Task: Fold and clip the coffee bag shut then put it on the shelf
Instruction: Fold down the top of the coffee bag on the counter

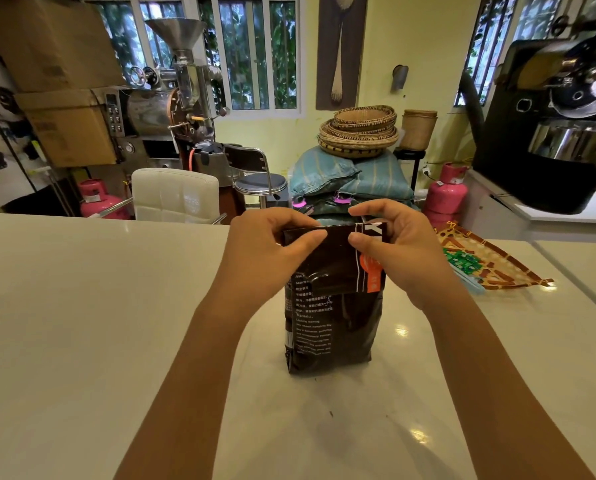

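A dark brown coffee bag [331,323] with white print and an orange label stands upright on the white table [81,323]. Its top is folded down towards me into a flap. My left hand [265,251] pinches the left end of the folded top, thumb in front and fingers behind. My right hand [393,247] pinches the right end the same way. No clip shows on the bag's top. A pale blue clip-like piece [469,284] lies beside the woven tray to the right; I cannot tell what it is.
A flat woven tray [494,261] with green bits lies on the table to the right. Beyond the table stand a white chair [175,194], a stool [260,183], sacks with baskets on top [355,178], pink gas cylinders and coffee roasters [549,133]. No shelf is in view.
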